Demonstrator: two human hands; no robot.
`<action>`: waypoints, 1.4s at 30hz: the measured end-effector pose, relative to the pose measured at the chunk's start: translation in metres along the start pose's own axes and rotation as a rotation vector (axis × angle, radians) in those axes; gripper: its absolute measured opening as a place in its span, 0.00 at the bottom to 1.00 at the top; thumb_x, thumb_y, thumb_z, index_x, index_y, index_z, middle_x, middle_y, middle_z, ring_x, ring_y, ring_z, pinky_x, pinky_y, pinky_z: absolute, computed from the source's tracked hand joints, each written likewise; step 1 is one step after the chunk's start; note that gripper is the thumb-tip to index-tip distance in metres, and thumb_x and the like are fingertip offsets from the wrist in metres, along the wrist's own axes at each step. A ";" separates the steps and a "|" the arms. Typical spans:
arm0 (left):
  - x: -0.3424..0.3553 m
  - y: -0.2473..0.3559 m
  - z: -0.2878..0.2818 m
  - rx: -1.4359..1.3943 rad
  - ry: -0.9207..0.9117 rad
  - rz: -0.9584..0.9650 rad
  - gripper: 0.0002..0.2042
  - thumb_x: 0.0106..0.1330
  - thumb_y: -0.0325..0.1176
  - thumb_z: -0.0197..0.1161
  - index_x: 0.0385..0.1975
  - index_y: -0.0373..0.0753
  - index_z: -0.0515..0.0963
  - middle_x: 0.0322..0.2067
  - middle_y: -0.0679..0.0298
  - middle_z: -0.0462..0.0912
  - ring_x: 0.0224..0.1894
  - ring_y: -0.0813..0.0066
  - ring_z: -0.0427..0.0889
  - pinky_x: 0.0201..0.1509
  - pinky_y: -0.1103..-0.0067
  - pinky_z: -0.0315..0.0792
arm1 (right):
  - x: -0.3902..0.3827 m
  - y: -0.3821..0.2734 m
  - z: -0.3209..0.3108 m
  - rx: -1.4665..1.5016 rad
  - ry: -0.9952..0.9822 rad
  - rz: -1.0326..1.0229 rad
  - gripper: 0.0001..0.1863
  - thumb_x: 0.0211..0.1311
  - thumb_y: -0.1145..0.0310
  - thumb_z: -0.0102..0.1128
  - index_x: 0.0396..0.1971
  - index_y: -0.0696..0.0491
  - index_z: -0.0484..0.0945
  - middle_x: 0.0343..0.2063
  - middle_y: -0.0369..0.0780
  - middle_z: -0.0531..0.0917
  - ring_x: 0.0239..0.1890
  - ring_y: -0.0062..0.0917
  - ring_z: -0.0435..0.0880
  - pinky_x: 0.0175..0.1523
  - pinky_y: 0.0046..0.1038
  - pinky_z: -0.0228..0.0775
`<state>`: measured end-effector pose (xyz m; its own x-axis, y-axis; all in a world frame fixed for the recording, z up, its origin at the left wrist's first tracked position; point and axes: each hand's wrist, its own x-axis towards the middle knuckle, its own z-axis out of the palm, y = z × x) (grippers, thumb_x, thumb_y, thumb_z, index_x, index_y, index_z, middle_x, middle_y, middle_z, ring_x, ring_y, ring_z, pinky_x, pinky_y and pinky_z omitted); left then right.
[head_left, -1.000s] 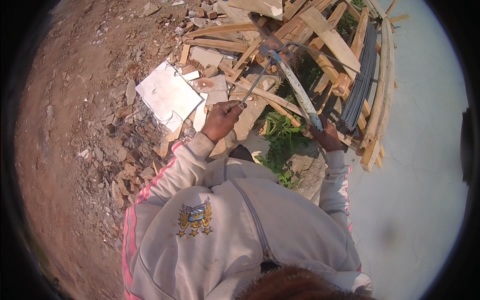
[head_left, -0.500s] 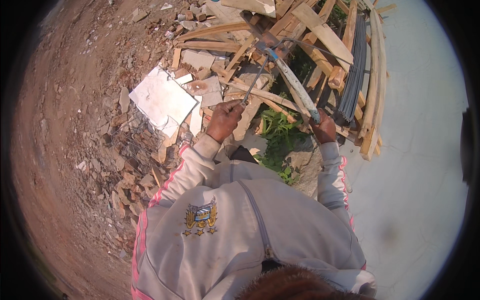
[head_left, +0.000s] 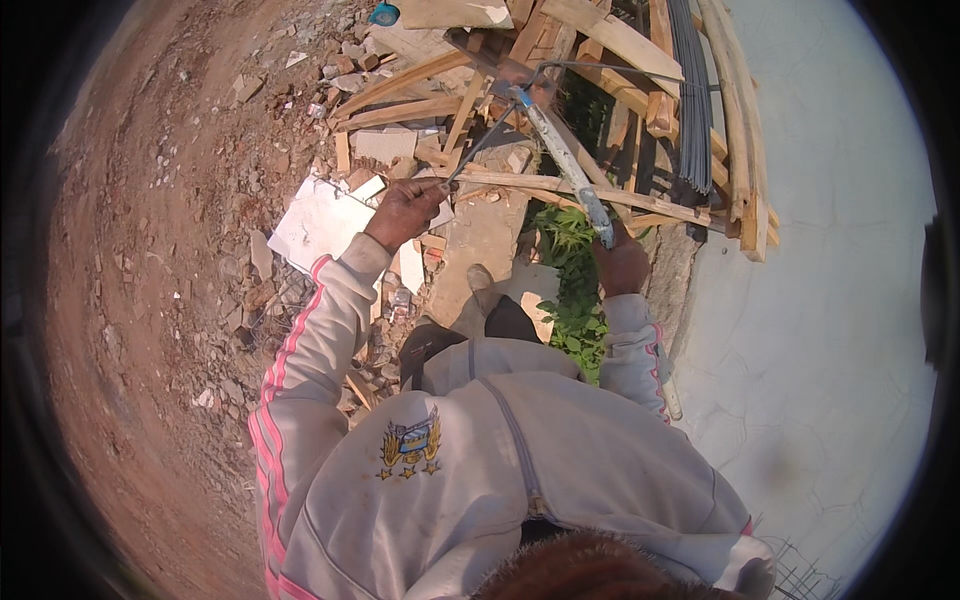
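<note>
My left hand (head_left: 408,210) is closed on a thin dark steel rod (head_left: 478,143), which runs up to a rusty metal fitting (head_left: 512,88). In my right hand (head_left: 620,262) I grip a worn white pipe (head_left: 560,152) with a blue band at its far end, where it meets the fitting and bent rod. Behind them lies a pile of wooden planks (head_left: 630,40) and a bundle of grey rods (head_left: 690,100).
White broken boards (head_left: 305,230) lie among rubble (head_left: 230,300) on the dirt at left. Green weeds (head_left: 575,330) grow beside a concrete strip (head_left: 465,240) by my feet. A pale smooth surface (head_left: 810,320) spans the right side, with long planks (head_left: 740,150) along it.
The view has shifted, bringing my shoe into sight. My left hand and the rod have moved left and up; the pipe and fitting also sit higher and further left in the picture.
</note>
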<state>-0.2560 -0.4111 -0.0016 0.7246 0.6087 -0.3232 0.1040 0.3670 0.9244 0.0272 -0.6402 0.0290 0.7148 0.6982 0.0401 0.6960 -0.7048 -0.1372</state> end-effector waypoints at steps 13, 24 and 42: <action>0.018 0.027 -0.051 0.121 -0.142 -0.024 0.11 0.75 0.41 0.60 0.38 0.41 0.82 0.15 0.81 0.63 0.14 0.91 0.57 0.16 0.86 0.49 | -0.044 -0.035 -0.013 0.383 -0.070 -0.094 0.21 0.63 0.54 0.64 0.45 0.55 0.72 0.25 0.53 0.83 0.31 0.53 0.84 0.35 0.50 0.75; 0.009 0.010 -0.028 0.214 -0.039 0.109 0.12 0.76 0.37 0.59 0.48 0.36 0.83 0.15 0.81 0.61 0.15 0.93 0.54 0.16 0.86 0.47 | 0.006 0.036 0.005 0.526 -0.218 -0.332 0.28 0.70 0.46 0.56 0.50 0.59 0.74 0.33 0.53 0.83 0.37 0.51 0.84 0.41 0.46 0.75; -0.068 -0.028 0.049 0.670 0.277 0.287 0.12 0.72 0.36 0.60 0.33 0.33 0.78 0.18 0.53 0.75 0.20 0.65 0.76 0.29 0.70 0.70 | -0.015 0.041 -0.020 0.950 -0.114 -0.153 0.19 0.65 0.58 0.68 0.43 0.59 0.77 0.29 0.43 0.82 0.30 0.29 0.78 0.39 0.32 0.72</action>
<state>-0.2745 -0.4976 0.0044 0.5982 0.8013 -0.0100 0.3911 -0.2810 0.8764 0.0469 -0.6819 0.0422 0.5753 0.8172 0.0345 0.4001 -0.2444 -0.8833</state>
